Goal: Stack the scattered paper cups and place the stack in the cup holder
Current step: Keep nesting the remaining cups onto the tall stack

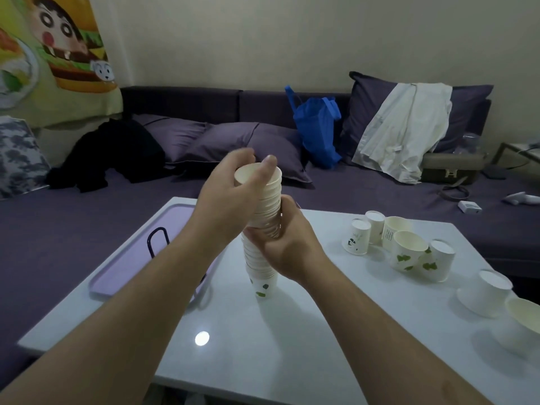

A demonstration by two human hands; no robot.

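1. While the left hand (230, 197) curls round the top of the stack (264, 226) and the right hand (289, 247) grips its middle, the step in hand looks like seating the upper cups into the lower ones.
2. Held upright over the table (263, 346), the stack has its bottom cup (264, 285) at or just above the surface; I cannot tell which.
3. Loose cups (400, 247) are left to the right: a near group, some mouth-up, some upside down, and two more cups (496, 299) at the edge. None shows anything inside.
4. Next, judging by this, the stack needs pressing straight, since it bends at the middle, then a free hand for the loose ones.
5. A dark wire loop (157, 241) stands on the tray (128, 264) at left, likely the holder, with no cups in its visible part.
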